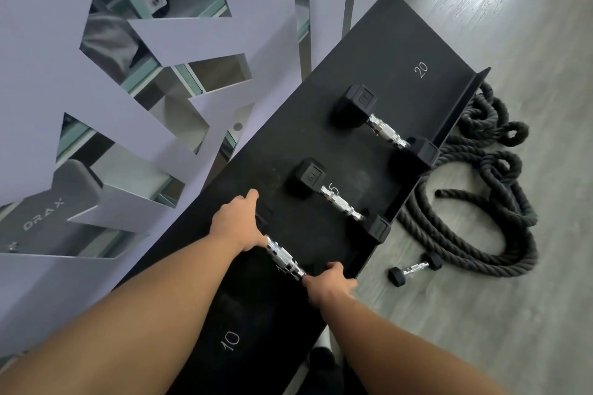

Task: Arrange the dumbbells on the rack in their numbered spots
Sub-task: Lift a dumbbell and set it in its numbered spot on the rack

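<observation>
1. Black rubber heads and a chrome handle: the dumbbell (284, 258) I am holding lies on the dark rack (442, 42), between the chalked "10" (231, 340) nearer me and the "15" spot.
2. My left hand (239, 224) wraps over its far head, the grip closed around the rubber with the thumb stretched forward on the shelf.
3. My right hand (330, 282) covers its near head at the rack's front edge, grip pressed shut on it (the head itself is hidden under my fingers).
4. A second dumbbell (340, 202) rests across the "15" mark, and a third dumbbell (383, 128) sits further along, short of the "20" (421, 70).
5. On the grey wood floor (513, 9), a small dumbbell (414, 268) lies just beside a coiled black rope (481, 202).
</observation>
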### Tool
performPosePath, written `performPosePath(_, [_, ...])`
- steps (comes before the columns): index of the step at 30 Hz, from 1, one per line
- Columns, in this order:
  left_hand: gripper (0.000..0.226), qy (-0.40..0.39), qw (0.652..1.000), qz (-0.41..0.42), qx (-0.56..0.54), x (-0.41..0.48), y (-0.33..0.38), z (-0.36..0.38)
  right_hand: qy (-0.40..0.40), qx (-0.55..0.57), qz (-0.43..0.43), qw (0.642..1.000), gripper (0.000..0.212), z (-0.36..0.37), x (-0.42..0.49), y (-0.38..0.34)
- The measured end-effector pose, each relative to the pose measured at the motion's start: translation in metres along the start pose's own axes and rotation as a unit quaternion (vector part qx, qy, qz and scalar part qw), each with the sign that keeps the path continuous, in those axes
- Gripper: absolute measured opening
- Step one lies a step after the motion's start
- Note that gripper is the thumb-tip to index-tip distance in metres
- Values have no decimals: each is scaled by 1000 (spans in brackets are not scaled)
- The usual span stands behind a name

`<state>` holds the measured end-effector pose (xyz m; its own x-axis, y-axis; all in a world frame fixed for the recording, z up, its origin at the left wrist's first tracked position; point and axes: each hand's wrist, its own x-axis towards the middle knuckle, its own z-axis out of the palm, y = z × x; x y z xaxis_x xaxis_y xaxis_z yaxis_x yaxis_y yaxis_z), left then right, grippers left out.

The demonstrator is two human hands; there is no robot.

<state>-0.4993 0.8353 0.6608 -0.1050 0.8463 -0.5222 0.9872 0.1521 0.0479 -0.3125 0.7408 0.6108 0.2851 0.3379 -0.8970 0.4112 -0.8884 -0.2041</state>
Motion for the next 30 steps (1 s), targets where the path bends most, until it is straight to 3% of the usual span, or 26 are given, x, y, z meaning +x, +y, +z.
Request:
performPosePath(5, [98, -4, 1000, 13, 15, -8, 7, 10, 16, -49, 20, 998, 65, -6, 4, -7])
performPosePath(9, [96, 4, 999, 18, 28, -11, 8, 17, 34, -106, -15, 994, 65, -8, 5, -13])
performPosePath(15, [102, -25, 998, 33, 44, -12, 0, 7, 56, -154, -222, 961, 55, -14, -6, -27])
performPosePath(19, [97, 23, 997, 52, 49, -22, 3, -17, 62, -208, -312, 925, 53, -41, -11, -33])
performPosePath(25, [88, 75, 994, 70, 22, -36, 31, -48, 84, -202, -317, 923, 53, -93, -7, -18])
performPosePath(30, [91, 65, 994, 82, -23, -27, 61, -62, 103, -192, -325, 920, 52, -125, 15, -6])
